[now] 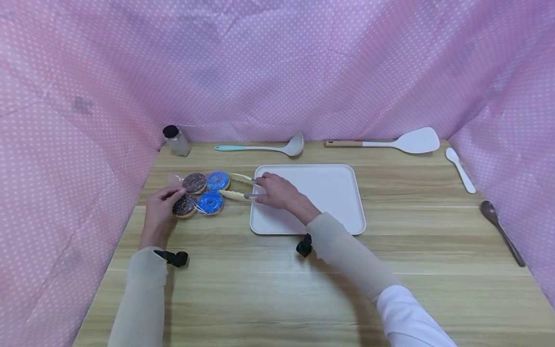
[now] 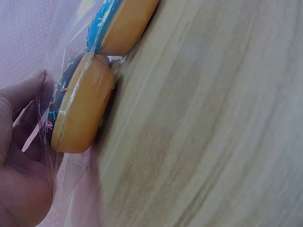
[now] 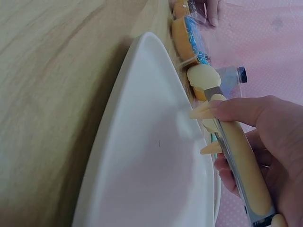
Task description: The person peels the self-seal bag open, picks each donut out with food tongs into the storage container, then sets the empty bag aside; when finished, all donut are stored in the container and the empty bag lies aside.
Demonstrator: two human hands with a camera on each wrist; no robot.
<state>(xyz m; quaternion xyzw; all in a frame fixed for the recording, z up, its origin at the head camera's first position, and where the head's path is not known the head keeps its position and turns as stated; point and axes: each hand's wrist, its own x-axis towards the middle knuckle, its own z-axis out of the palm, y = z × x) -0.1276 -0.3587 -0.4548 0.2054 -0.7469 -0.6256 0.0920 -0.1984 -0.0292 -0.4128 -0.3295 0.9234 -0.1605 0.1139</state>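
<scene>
Two doughnuts with dark sprinkled icing (image 1: 185, 206) and two with blue icing (image 1: 218, 180) lie in a clear plastic bag (image 1: 175, 179) on the left of the table. My left hand (image 1: 157, 212) pinches the bag's left edge between thumb and fingers, beside the dark doughnuts; the left wrist view shows the film at the fingertips. In my right hand (image 1: 282, 193) I grip a pair of tongs (image 3: 246, 170) with cream tips. The tongs' jaws are spread, pointing left, their ends right at the blue doughnuts. My right hand is over the left side of a white tray (image 1: 321, 193).
Along the back stand a black-lidded jar (image 1: 177, 140), a ladle (image 1: 294, 144) and a white spatula (image 1: 418, 140). A white spoon (image 1: 460, 170) and a dark brown spoon (image 1: 502, 232) lie at the right edge. Pink dotted cloth (image 1: 277, 62) walls the table's back and sides.
</scene>
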